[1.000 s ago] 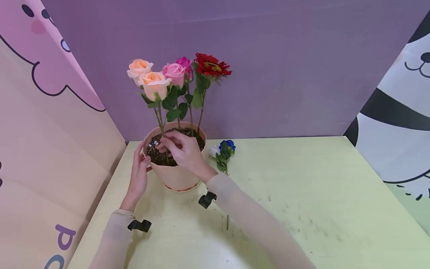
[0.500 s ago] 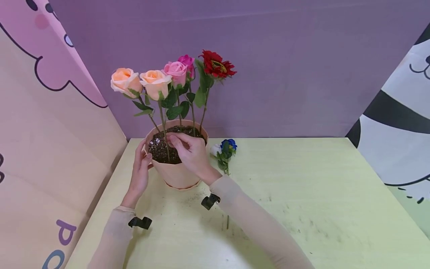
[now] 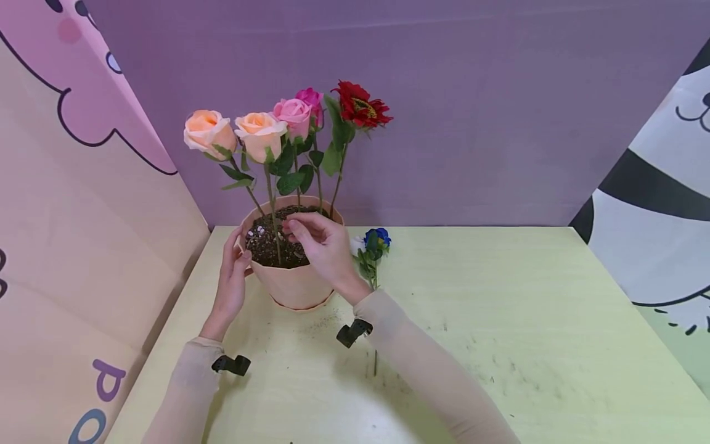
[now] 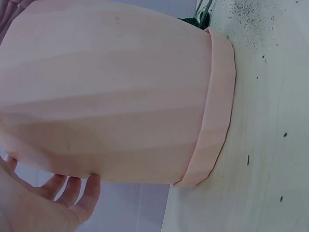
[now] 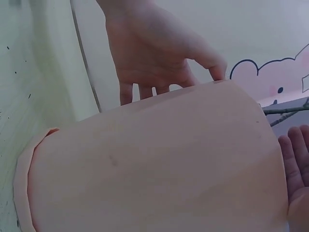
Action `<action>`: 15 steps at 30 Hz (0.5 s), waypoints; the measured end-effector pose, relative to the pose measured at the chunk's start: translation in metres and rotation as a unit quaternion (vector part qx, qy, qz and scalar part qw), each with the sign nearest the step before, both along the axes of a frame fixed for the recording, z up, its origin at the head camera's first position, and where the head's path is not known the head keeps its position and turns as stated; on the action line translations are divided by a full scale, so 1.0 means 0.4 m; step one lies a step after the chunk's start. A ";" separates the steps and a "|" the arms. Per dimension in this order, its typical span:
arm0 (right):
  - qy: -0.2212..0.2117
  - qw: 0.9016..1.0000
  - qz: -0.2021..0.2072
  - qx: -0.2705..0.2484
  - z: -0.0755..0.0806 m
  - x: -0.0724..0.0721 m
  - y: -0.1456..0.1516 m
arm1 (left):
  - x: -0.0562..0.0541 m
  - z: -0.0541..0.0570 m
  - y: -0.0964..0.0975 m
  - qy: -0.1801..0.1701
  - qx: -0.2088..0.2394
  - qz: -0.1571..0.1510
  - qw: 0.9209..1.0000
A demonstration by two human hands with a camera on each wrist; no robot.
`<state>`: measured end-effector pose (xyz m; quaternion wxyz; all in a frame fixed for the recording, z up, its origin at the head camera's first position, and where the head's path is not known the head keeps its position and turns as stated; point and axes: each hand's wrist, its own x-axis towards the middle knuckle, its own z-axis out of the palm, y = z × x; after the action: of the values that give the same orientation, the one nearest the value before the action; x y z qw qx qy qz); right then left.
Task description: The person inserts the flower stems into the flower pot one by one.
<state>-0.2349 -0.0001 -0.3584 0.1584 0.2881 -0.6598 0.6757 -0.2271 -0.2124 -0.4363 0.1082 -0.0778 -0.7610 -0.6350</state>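
A pale peach flowerpot [image 3: 296, 287] holds dark soil [image 3: 261, 250] with several artificial flowers standing in it. My left hand [image 3: 230, 283] holds the pot's left side, fingers along the outer wall and thumb at the rim; the left wrist view shows its fingertips [image 4: 91, 181] against the wall. Over the soil, my right hand [image 3: 327, 250] has its fingers loosely bent and holds nothing. Just left of its fingertips rises the stem of a peach rose [image 3: 261, 135]. Another peach rose [image 3: 209, 132] leans left. Behind are a pink rose [image 3: 294, 117], a magenta flower [image 3: 310, 102] and a red flower [image 3: 360, 105].
A blue flower [image 3: 378, 238] and a white flower [image 3: 357, 245] lie on the pale table [image 3: 499, 296] right of the pot, partly under the right forearm. Soil crumbs dot the tabletop. A purple wall [image 3: 471, 123] stands behind, a printed panel [image 3: 83, 234] at left.
The left peach rose has swung left, away from the other peach rose. My right hand has let go of the stem and drawn back right. The left hand stays on the pot.
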 end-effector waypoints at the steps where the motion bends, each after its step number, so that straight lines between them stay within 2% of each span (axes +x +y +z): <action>1: -0.001 1.000 -0.001 -0.003 0.001 0.000 0.004 | 0.000 0.000 0.000 0.000 -0.001 0.000 1.000; 8: 0.000 1.000 -0.025 -0.015 0.009 0.002 0.047 | -0.005 -0.001 -0.002 0.001 -0.001 -0.004 1.000; 15: -0.001 0.998 -0.050 -0.031 0.003 -0.017 0.094 | -0.010 -0.003 -0.002 0.000 0.004 -0.005 1.000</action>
<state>-0.2417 0.0373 -0.3572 0.2001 0.2489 -0.6522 0.6875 -0.2311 -0.2132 -0.4374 0.1058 -0.0810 -0.7583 -0.6382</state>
